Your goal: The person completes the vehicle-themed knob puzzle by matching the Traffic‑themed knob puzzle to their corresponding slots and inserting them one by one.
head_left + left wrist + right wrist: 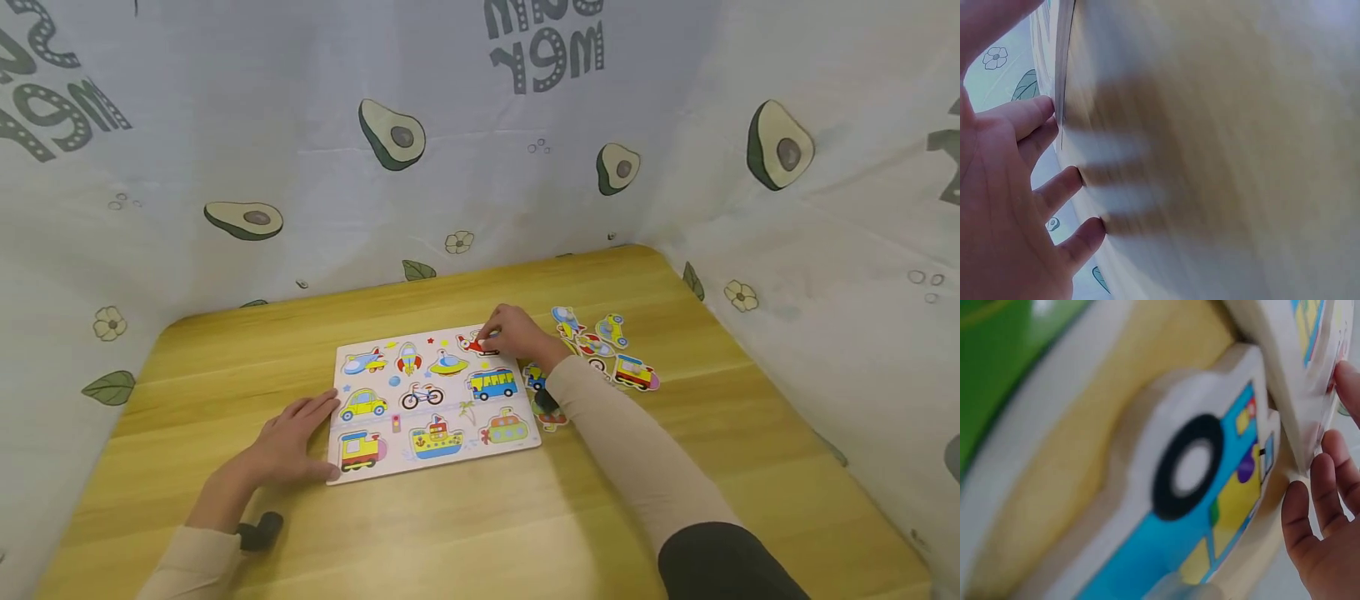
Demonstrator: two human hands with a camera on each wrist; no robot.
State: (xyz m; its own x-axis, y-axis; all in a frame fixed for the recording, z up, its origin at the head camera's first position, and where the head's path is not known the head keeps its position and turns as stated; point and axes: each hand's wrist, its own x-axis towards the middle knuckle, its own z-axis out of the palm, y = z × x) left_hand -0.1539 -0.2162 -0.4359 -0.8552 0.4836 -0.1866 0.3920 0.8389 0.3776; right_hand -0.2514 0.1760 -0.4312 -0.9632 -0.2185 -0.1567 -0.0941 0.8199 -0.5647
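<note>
A wooden puzzle board (457, 417) printed with vehicles lies on the table. My left hand (291, 440) rests at its left side, fingers extended, index fingertip and thumb touching the edge. In the left wrist view, that hand (1010, 200) has spread fingers, two of them against the board's edge. At the board's upper right corner my right hand (519, 335) pinches a red helicopter piece (470, 342) over the helicopter picture; its fingers partly cover it. The right wrist view shows the right hand (1329, 544) by the board's edge, the pinch itself barely visible.
Loose puzzle pieces lie right of the board: a train (634, 372), a yellow car (612, 332), a plane (567, 321), a rocket (592, 345) and a bus (1185, 481), partly under the right forearm. Patterned cloth (480, 183) hangs behind the wooden table (450, 533).
</note>
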